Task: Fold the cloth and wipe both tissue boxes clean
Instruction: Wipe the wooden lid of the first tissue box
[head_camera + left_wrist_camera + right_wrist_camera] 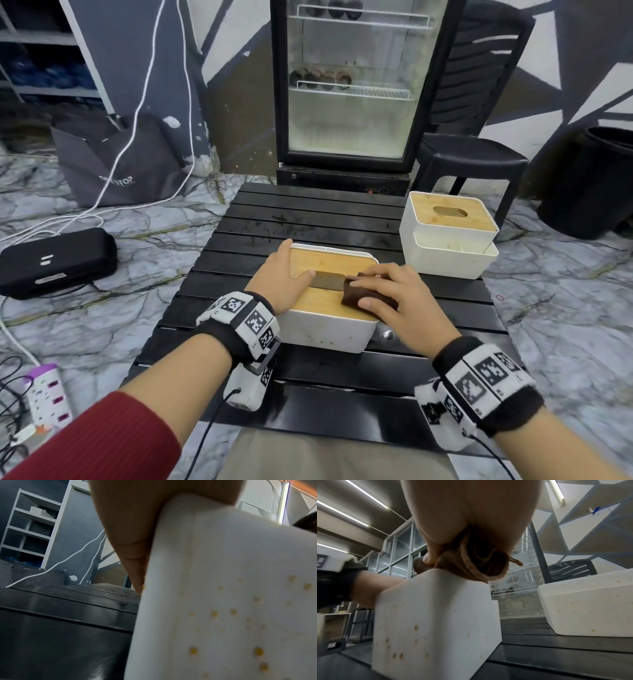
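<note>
A white tissue box with a bamboo lid stands in the middle of the black slatted table. Its white walls carry small yellow spots. My left hand holds the box's left end, thumb on the lid by the slot and fingers down the side wall. My right hand grips a folded brown cloth and presses it on the lid's right part; the cloth's folded end hangs over the box's edge. A second, similar tissue box sits at the table's right, its wall also spotted.
A glass-door fridge stands behind the table, a black chair and a black bin to its right. On the floor to the left lie a black case, a power strip, white cables and a grey bag.
</note>
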`<state>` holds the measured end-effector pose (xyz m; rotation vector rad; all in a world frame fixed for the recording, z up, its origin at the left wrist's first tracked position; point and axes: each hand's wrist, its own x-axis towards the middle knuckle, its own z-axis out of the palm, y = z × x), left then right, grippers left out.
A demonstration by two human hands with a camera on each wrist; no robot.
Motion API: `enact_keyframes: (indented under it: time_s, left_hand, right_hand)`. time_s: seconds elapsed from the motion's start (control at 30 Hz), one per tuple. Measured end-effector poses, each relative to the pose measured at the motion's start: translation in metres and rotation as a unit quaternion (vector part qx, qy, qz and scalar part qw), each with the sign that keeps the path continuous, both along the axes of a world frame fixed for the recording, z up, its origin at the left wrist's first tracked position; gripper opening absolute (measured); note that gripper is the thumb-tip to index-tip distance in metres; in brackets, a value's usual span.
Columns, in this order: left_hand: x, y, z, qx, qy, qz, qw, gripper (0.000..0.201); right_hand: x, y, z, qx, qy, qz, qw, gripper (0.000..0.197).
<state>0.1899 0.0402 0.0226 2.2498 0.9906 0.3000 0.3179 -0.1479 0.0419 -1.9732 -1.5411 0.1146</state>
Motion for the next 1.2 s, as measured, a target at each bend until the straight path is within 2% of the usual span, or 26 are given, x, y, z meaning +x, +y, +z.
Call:
enact_keyframes:
  time_s: [0.3,0.9,1.2]
  left_hand:
    - [-0.001,0.001,-0.002,0.005,-0.002,0.0,1.0,0.076]
    - [-0.001,0.001,-0.001,0.013,0.003,-0.016,1.0,0.075]
    - [-0.001,-0.002,0.001,0.012,0.015,-0.007,1.0,0.074]
  right_hand:
    - [-0.01,-0.007,-0.004,-0.021,-0.028,0.009,0.999,0.029]
    - [0.028,0.035,-0.012,-0.004,-0.006,-0.042,0.999,0.03]
    - [0.03,0.039,-0.007,-0.02,0.078,-0.045,0.996,0.03]
